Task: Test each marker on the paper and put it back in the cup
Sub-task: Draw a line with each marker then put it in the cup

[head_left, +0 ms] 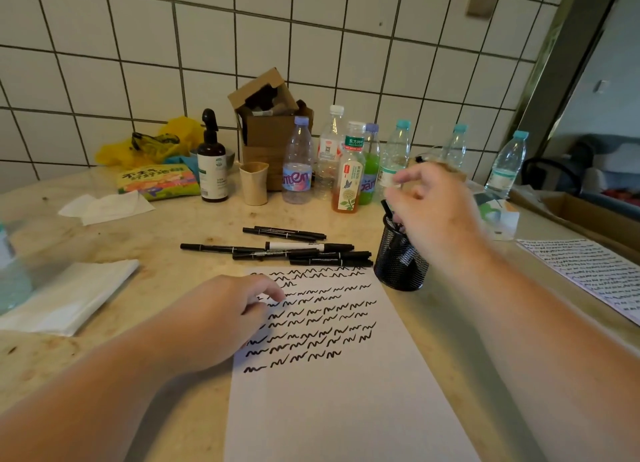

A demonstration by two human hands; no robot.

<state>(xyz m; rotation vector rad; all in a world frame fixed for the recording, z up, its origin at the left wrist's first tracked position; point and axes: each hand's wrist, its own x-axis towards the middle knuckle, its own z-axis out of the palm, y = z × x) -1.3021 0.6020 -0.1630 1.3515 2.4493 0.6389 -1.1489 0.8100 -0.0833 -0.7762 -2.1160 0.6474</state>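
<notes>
Right fingers (pixel 401 184) loosely apart above cup (pixel 400 264), marker (pixel 388 209) upright inside, left fingers (pixel 273 293) pressing paper (pixel 346 392)

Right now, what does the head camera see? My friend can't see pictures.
A right hand hovers over a black mesh cup, while the left hand rests on a paper full of black squiggles. More markers lie on the table behind the paper, before a row of bottles.
</notes>
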